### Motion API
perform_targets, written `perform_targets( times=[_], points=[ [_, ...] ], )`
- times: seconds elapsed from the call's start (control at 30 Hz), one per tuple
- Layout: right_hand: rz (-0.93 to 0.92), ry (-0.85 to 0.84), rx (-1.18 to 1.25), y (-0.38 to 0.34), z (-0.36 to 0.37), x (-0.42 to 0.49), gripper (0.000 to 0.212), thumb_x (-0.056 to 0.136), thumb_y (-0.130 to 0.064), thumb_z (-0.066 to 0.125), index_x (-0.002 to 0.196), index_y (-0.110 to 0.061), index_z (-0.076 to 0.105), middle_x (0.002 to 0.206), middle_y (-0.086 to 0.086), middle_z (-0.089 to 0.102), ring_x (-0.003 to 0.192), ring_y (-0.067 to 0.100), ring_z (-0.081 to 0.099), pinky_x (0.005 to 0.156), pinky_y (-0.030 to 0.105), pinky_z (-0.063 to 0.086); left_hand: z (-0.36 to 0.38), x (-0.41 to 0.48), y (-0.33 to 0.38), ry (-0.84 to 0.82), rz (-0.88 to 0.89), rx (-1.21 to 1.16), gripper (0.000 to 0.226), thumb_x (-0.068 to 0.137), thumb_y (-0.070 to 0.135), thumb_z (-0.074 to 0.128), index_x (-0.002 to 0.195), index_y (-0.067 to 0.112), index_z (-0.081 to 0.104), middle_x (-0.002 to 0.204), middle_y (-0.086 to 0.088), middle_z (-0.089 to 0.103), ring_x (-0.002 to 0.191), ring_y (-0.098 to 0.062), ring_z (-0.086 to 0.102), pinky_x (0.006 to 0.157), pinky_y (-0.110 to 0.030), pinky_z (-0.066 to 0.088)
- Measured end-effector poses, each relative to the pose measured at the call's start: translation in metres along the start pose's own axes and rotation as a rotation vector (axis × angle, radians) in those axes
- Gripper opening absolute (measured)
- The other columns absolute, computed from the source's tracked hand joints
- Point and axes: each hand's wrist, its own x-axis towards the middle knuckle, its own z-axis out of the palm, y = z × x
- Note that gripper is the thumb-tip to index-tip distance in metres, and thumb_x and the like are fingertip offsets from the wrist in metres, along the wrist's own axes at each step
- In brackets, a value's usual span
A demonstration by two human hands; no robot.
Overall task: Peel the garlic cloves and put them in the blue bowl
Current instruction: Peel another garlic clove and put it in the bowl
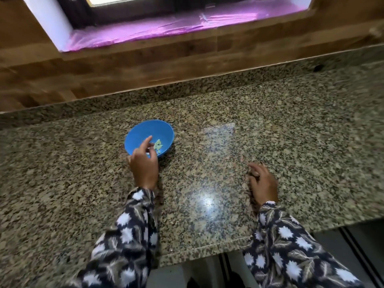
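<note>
Two patterned sleeves (pixel 133 231) reach forward over the speckled granite countertop (pixel 207 154). The right hand (pixel 262 181) rests on the stone with its fingers curled down. Blur hides whether it holds a clove or peel, so I cannot tell. The left hand (pixel 143 165) hovers at the near rim of the blue bowl (pixel 137 135), its fingers loosely apart and the index lifted, with nothing visibly held. The peeled garlic cloves (pixel 158 145), a few pale pieces, lie in the bowl just ahead of those fingertips. The left hand is by far the nearer to the bowl, and the right is well apart on the other side. Behind stand a wooden backsplash (pixel 145 65) and a pink-lined windowsill (pixel 166 28).
</note>
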Motion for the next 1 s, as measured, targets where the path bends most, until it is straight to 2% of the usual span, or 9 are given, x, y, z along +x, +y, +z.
perform_targets(
  times=[0.07, 0.13, 0.23, 0.3, 0.37, 0.5, 0.67, 0.83, 1.0],
  points=[
    [0.021, -0.007, 0.005, -0.001, 0.000, -0.002, 0.040, 0.085, -0.004, 0.058, 0.122, -0.019, 0.057, 0.119, 0.005, 0.058, 0.108, 0.023, 0.052, 0.092, 0.031, 0.044, 0.008, -0.039, 0.017, -0.080, 0.140, -0.070, 0.029, 0.091, 0.014, 0.054, 0.118, 0.011, 0.064, 0.099, -0.008, 0.071, 0.085, -0.024, 0.065, 0.085, -0.045, 0.051],
    [0.051, -0.023, 0.091, -0.007, 0.003, -0.007, 0.039, 0.085, -0.003, 0.060, 0.121, -0.017, 0.058, 0.113, 0.003, 0.061, 0.106, 0.020, 0.055, 0.083, 0.021, 0.043, 0.017, -0.078, 0.036, -0.319, 0.166, -0.184, 0.030, 0.090, 0.014, 0.054, 0.120, 0.013, 0.062, 0.104, -0.007, 0.070, 0.090, -0.016, 0.065, 0.085, -0.032, 0.054],
    [0.256, -0.095, 0.564, -0.026, 0.009, -0.018, 0.038, 0.083, 0.001, 0.060, 0.121, -0.008, 0.056, 0.111, 0.009, 0.063, 0.081, 0.013, 0.064, 0.063, 0.015, 0.050, 0.035, -0.117, 0.051, -0.633, -0.092, -0.311, 0.032, 0.088, 0.007, 0.060, 0.120, 0.015, 0.062, 0.110, -0.003, 0.068, 0.088, -0.008, 0.064, 0.075, -0.008, 0.049],
    [0.412, -0.182, 0.920, -0.042, 0.012, -0.028, 0.031, 0.085, 0.006, 0.056, 0.116, 0.005, 0.056, 0.105, 0.022, 0.063, 0.059, 0.009, 0.065, 0.053, 0.015, 0.052, 0.045, -0.131, 0.052, -0.669, -0.355, -0.473, 0.032, 0.086, 0.005, 0.064, 0.118, 0.009, 0.064, 0.110, -0.006, 0.068, 0.092, -0.011, 0.065, 0.078, -0.012, 0.050],
    [0.491, -0.257, 1.065, -0.051, 0.015, -0.039, 0.027, 0.086, 0.007, 0.053, 0.113, 0.009, 0.057, 0.102, 0.024, 0.063, 0.060, 0.013, 0.065, 0.056, 0.018, 0.054, 0.047, -0.138, 0.054, -0.664, -0.558, -0.661, 0.028, 0.084, 0.003, 0.065, 0.112, 0.004, 0.066, 0.105, -0.010, 0.070, 0.091, -0.018, 0.067, 0.075, -0.024, 0.054],
    [0.497, -0.292, 1.090, -0.055, 0.023, -0.052, 0.022, 0.085, 0.006, 0.056, 0.106, 0.005, 0.062, 0.106, 0.025, 0.063, 0.079, 0.026, 0.064, 0.068, 0.025, 0.056, 0.040, -0.140, 0.053, -0.631, -0.656, -0.775, 0.014, 0.080, 0.000, 0.068, 0.091, 0.005, 0.073, 0.084, -0.009, 0.073, 0.075, -0.016, 0.069, 0.062, -0.022, 0.051],
    [0.422, -0.341, 1.021, -0.055, 0.023, -0.058, 0.021, 0.081, 0.009, 0.060, 0.101, 0.012, 0.061, 0.081, 0.013, 0.066, 0.057, 0.010, 0.067, 0.051, 0.016, 0.051, 0.032, -0.132, 0.049, -0.631, -0.613, -0.693, 0.008, 0.079, 0.001, 0.069, 0.087, 0.001, 0.073, 0.073, -0.004, 0.073, 0.068, -0.014, 0.069, 0.060, -0.021, 0.053],
    [0.357, -0.403, 0.934, -0.057, 0.023, -0.059, 0.018, 0.083, 0.007, 0.058, 0.100, 0.009, 0.062, 0.076, 0.007, 0.065, 0.053, 0.005, 0.064, 0.048, 0.016, 0.051, 0.031, -0.125, 0.038, -0.674, -0.508, -0.540, 0.011, 0.079, 0.005, 0.070, 0.089, 0.003, 0.074, 0.081, -0.012, 0.073, 0.077, -0.026, 0.070, 0.076, -0.036, 0.057],
    [0.278, -0.367, 0.741, -0.058, 0.030, -0.059, 0.023, 0.079, -0.001, 0.066, 0.101, 0.006, 0.065, 0.097, 0.014, 0.067, 0.082, 0.020, 0.064, 0.076, 0.027, 0.055, 0.027, -0.131, 0.043, -0.593, -0.348, -0.358, 0.006, 0.077, 0.014, 0.073, 0.081, 0.011, 0.075, 0.073, -0.001, 0.072, 0.068, -0.016, 0.068, 0.062, -0.027, 0.056]
  ],
)
